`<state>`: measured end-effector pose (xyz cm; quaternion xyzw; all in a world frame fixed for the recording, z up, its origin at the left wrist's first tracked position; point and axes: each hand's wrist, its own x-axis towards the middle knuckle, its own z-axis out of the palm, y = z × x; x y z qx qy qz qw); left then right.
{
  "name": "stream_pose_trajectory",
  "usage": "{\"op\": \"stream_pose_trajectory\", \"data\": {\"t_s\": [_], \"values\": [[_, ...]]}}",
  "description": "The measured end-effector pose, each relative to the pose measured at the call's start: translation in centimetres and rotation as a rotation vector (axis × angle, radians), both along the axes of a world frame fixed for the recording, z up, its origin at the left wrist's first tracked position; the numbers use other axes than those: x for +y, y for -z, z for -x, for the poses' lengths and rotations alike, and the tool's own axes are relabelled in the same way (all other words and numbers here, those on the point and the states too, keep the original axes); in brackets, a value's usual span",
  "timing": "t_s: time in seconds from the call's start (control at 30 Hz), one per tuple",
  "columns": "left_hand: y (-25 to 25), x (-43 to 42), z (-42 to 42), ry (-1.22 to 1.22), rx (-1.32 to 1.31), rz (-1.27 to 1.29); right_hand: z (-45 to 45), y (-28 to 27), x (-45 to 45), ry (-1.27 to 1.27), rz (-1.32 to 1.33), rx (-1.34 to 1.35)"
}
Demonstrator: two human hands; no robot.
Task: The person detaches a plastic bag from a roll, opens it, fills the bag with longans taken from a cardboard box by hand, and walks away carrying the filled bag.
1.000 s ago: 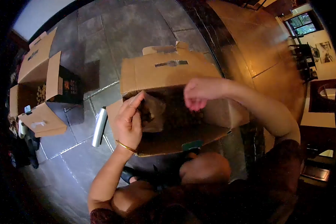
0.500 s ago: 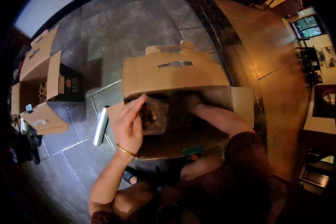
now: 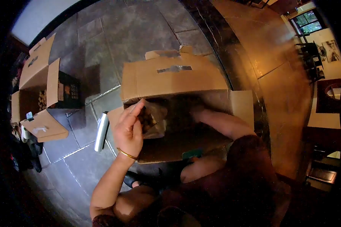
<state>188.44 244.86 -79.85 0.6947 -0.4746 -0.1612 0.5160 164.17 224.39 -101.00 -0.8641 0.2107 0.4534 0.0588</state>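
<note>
An opened cardboard box stands on the floor in front of me, its flaps folded out. At its left end is a clear plastic bag holding small round brown items, whose kind I cannot make out. My left hand, with a gold bangle at the wrist, lies along the bag's left side, fingers stretched out against its edge. My right hand reaches down into the dark inside of the box. Shadow hides its fingers and anything they touch.
To the left, a second open cardboard box contains similar round brown items. Between the boxes a silvery roll lies on the grey tiles. My knees are against the near side of the box. Dark shoes lie at far left.
The view has shifted slightly, so the boxes and roll sit a little differently in frame. My right hand stays inside the box and my left hand stays by the bag.
</note>
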Motion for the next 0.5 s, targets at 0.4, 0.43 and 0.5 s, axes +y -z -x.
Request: {"op": "stream_pose_trajectory", "data": {"t_s": [0.4,0.43,0.5], "values": [[0.1,-0.4,0.4,0.015,-0.031,-0.008,3.1,0.8,3.2,0.287,-0.472,-0.132],[0.2,-0.4,0.4,0.015,-0.022,0.003,4.2,2.8,3.4,0.148,-0.496,-0.241],[0.2,-0.4,0.4,0.029,-0.02,0.01,3.7,3.2,4.1,0.175,-0.485,-0.262]]}}
